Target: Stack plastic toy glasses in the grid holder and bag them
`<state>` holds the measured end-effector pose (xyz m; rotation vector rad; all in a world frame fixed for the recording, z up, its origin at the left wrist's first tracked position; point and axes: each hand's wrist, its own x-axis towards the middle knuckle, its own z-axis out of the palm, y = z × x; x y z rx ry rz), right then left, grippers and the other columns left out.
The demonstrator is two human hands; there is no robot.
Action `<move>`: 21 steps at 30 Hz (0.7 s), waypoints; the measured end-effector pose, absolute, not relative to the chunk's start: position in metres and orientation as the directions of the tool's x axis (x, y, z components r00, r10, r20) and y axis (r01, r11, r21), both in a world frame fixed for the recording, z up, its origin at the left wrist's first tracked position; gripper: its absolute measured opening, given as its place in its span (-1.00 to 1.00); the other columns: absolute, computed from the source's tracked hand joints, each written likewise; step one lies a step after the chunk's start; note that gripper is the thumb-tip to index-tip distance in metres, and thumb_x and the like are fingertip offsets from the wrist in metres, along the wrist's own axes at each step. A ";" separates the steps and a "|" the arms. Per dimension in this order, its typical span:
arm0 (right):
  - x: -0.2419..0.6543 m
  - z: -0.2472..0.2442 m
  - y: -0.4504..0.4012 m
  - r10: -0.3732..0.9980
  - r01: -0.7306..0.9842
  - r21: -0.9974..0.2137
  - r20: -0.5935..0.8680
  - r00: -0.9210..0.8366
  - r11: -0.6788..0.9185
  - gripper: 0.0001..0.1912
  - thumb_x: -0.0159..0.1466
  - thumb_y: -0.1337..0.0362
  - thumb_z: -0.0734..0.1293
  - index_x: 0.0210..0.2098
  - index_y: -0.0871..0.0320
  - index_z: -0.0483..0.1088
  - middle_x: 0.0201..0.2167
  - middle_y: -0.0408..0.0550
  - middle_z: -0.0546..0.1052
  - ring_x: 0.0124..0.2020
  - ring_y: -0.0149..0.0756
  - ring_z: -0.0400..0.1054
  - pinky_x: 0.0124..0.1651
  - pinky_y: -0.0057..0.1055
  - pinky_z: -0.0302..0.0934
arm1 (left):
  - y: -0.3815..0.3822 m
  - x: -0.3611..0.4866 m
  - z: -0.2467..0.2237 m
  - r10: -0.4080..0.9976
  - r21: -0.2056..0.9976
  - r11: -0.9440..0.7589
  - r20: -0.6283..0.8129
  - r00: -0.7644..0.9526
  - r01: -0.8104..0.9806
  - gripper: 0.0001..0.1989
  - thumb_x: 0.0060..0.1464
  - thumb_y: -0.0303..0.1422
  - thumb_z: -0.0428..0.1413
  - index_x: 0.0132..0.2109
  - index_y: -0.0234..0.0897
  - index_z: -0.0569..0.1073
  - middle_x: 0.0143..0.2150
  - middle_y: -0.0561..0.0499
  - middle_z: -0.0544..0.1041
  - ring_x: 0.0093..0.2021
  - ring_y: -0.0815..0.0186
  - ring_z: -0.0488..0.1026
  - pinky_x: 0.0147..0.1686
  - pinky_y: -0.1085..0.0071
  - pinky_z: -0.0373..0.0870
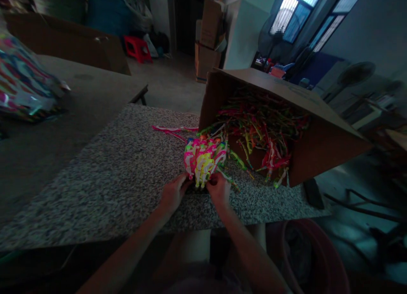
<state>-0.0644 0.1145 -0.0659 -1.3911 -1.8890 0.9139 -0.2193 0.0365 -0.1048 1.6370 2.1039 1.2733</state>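
Fingers of the left hand [173, 194] and right hand [218, 190] were hidden among neon plastic strips [203, 158], patterned bag [23, 79] far left of the hands blurred and cut off, dark red tub [330, 256] lower right cut off

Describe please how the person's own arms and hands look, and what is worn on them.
The left hand and right hand are bare, without gloves. The left forearm and right forearm show no sleeves, and no watch or bracelet is visible. The light is too dim to tell whether any ring is worn.

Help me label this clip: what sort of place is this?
Probably a small, plain workshop or home craft room: a tipped cardboard box full of bright coloured strips, stacked cartons on a bare concrete floor, and a speckled stone-like worktop.
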 end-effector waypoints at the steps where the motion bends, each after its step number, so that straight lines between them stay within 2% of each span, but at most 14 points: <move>1: -0.064 -0.067 0.114 0.959 0.544 -0.808 0.085 -0.269 0.224 -0.84 0.05 0.32 0.34 -0.34 0.19 0.44 -0.44 -0.11 0.54 -0.40 -0.33 0.43 -0.27 -0.48 0.26 | 0.036 -0.219 -0.104 0.867 0.703 0.042 0.327 -0.375 0.710 -0.75 0.15 -0.21 -0.03 -0.15 -0.24 0.43 -0.17 -0.05 0.57 -0.23 0.22 0.52 -0.19 0.35 0.43; 4: -0.060 -0.065 0.118 0.961 0.493 -0.849 0.058 -0.270 0.190 -0.85 0.05 0.29 0.36 -0.36 0.19 0.43 -0.46 -0.12 0.53 -0.42 -0.35 0.42 -0.31 -0.49 0.25 | 0.035 -0.217 -0.100 0.861 0.720 0.077 0.300 -0.410 0.690 -0.72 0.14 -0.18 -0.04 -0.16 -0.25 0.42 -0.20 -0.06 0.57 -0.24 0.21 0.52 -0.23 0.35 0.42; 8: -0.049 -0.061 0.129 0.981 0.386 -0.915 0.040 -0.190 0.112 -0.74 0.03 0.16 0.40 -0.36 0.19 0.39 -0.48 -0.12 0.51 -0.45 -0.36 0.41 -0.37 -0.51 0.24 | 0.032 -0.214 -0.095 0.835 0.773 0.040 0.322 -0.447 0.633 -0.73 0.11 -0.15 -0.02 -0.25 -0.25 0.40 -0.31 -0.01 0.56 -0.36 0.28 0.50 -0.32 0.43 0.41; 10: -0.047 -0.063 0.132 0.976 0.382 -0.914 0.054 -0.212 0.133 -0.74 0.04 0.16 0.40 -0.35 0.19 0.38 -0.48 -0.13 0.51 -0.45 -0.36 0.41 -0.37 -0.51 0.23 | 0.032 -0.212 -0.094 0.825 0.768 0.041 0.335 -0.455 0.640 -0.74 0.10 -0.15 -0.01 -0.30 -0.25 0.39 -0.35 0.00 0.55 -0.40 0.29 0.49 -0.34 0.45 0.39; 13: -0.050 -0.069 0.130 0.970 0.385 -0.913 0.044 -0.241 0.137 -0.78 0.06 0.20 0.38 -0.33 0.19 0.37 -0.48 -0.14 0.50 -0.45 -0.37 0.40 -0.35 -0.51 0.24 | 0.035 -0.209 -0.096 0.831 0.760 0.042 0.335 -0.445 0.649 -0.77 0.10 -0.18 -0.01 -0.26 -0.25 0.40 -0.33 0.00 0.56 -0.38 0.28 0.50 -0.33 0.44 0.40; 16: -0.056 -0.072 0.125 0.968 0.427 -0.892 0.041 -0.248 0.147 -0.81 0.09 0.25 0.35 -0.31 0.19 0.37 -0.45 -0.14 0.51 -0.42 -0.36 0.41 -0.31 -0.50 0.25 | 0.040 -0.208 -0.100 0.831 0.730 0.042 0.353 -0.430 0.682 -0.75 0.13 -0.21 -0.04 -0.19 -0.25 0.41 -0.27 -0.03 0.55 -0.30 0.26 0.50 -0.25 0.40 0.42; 21: -0.061 -0.067 0.121 0.952 0.571 -0.784 0.079 -0.297 0.244 -0.88 0.09 0.37 0.33 -0.33 0.17 0.37 -0.42 -0.14 0.52 -0.37 -0.34 0.42 -0.22 -0.47 0.25 | 0.040 -0.209 -0.106 0.824 0.608 0.050 0.423 -0.377 0.792 -0.74 0.20 -0.24 -0.10 -0.18 -0.27 0.42 -0.27 -0.08 0.51 -0.21 0.21 0.46 -0.18 0.33 0.40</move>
